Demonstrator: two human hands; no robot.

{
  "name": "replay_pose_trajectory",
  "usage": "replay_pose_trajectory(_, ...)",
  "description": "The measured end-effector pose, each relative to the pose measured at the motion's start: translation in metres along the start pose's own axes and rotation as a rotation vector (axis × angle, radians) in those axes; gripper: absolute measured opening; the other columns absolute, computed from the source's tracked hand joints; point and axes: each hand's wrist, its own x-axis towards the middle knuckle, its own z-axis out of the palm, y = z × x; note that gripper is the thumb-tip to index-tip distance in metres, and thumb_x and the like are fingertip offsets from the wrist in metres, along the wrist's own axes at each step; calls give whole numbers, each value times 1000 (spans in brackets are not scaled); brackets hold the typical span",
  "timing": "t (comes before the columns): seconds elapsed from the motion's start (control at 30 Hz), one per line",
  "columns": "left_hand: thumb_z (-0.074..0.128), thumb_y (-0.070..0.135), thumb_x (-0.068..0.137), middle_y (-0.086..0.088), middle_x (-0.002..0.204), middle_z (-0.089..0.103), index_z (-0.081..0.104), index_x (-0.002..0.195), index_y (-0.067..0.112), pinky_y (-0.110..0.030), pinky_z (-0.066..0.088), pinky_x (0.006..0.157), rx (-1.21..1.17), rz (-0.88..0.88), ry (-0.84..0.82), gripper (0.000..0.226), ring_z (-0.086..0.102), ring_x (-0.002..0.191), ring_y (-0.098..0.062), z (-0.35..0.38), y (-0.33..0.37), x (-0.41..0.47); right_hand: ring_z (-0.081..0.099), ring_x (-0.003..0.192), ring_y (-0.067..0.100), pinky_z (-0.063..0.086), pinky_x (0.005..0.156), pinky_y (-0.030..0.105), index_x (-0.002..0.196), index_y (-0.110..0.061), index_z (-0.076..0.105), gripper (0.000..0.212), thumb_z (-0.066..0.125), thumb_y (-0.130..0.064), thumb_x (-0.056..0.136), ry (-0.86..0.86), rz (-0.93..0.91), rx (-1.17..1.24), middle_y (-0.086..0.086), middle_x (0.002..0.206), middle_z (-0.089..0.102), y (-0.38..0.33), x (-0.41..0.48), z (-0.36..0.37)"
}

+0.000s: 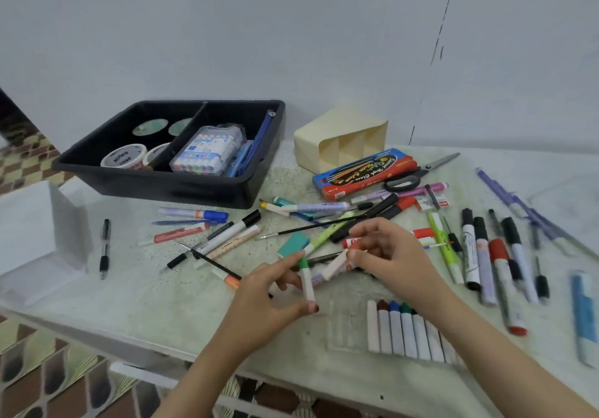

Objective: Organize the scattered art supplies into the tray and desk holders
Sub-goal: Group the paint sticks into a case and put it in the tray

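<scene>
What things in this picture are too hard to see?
Head view only:
Marker row: right end hidden under the right forearm.
Blue-white stick: blurred, cut by the right edge.
White box: blurred, cut by the left edge.
Orange-capped marker: partly covered by the right hand's fingers.

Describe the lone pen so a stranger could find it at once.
Find the black tray at the back left. Nearer the camera, beside the white box, lies a black pen. It alone lies apart from the marker pile.
</scene>
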Motion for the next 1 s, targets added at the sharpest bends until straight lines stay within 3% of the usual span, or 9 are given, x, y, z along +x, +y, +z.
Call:
replay_pose_trajectory(0.13, 85, 31, 61, 31, 94, 58, 46, 121, 51, -14, 38, 70, -41, 11, -77, 74, 51, 90, -3, 8, 8, -5, 52, 59, 18, 45, 57, 23, 80, -15, 64, 15, 75, -6, 76, -34, 14, -215, -1, 68, 66, 10, -31, -16)
replay_pose_trajectory(0.23, 84, 32, 63, 32, 97, 57, 43, 120, 53, -5, 32, 74, -14, 50, -141, 73, 50, 92, -4, 15, 18, -7, 57, 63, 6, 42, 59, 12, 75, -24, 64, 15, 74, -13, 76, -105, -31, -442, -6, 66, 64, 11, -41, -18)
replay_pose_trajectory(0.33, 84, 34, 62, 29, 95, 59, 42, 120, 54, -5, 32, 78, -22, 64, -200, 75, 49, 91, -3, 23, 24, -8, 56, 67, -6, 40, 61, 10, 81, -23, 68, 8, 72, -16, 79, -106, -70, -507, -14, 65, 60, 14, -43, -14)
replay_pose_trajectory(0.43, 83, 39, 63, 30, 97, 58, 40, 119, 58, -11, 36, 81, 9, 89, -254, 73, 49, 92, -4, 29, 25, -8, 56, 71, -4, 40, 62, 10, 87, -25, 65, 11, 70, -18, 80, -93, -85, -508, -15, 72, 62, 19, -44, -10)
replay_pose_trajectory(0.57, 81, 42, 65, 27, 93, 59, 34, 118, 63, -8, 35, 76, 62, 87, -277, 73, 46, 93, 1, 32, 25, -7, 52, 76, -1, 37, 67, 9, 91, -28, 64, 10, 67, -24, 82, -109, -128, -622, -15, 86, 63, 25, -42, -10)
replay_pose_trajectory(0.67, 78, 48, 65, 26, 91, 57, 35, 120, 61, -9, 34, 78, 95, 100, -291, 71, 43, 95, 4, 33, 24, -7, 46, 81, -1, 41, 77, 19, 96, -27, 69, 14, 68, -29, 82, -118, -161, -680, -12, 91, 59, 27, -41, -9)
replay_pose_trajectory(0.8, 55, 76, 57, 28, 101, 39, 39, 125, 53, -6, 28, 82, 240, 153, -291, 74, 32, 103, 9, 32, 20, -5, 43, 79, -7, 38, 76, 18, 97, -27, 70, 16, 69, -31, 82, -119, -164, -663, -20, 85, 49, 26, -45, -8)
replay_pose_trajectory(1.0, 35, 80, 64, 23, 105, 36, 47, 128, 47, -8, 27, 79, 370, 244, -312, 73, 27, 105, 7, 32, 18, -3, 43, 78, -10, 33, 73, 8, 102, -27, 67, 24, 73, -31, 79, -114, -137, -654, -20, 89, 51, 25, -49, -8)
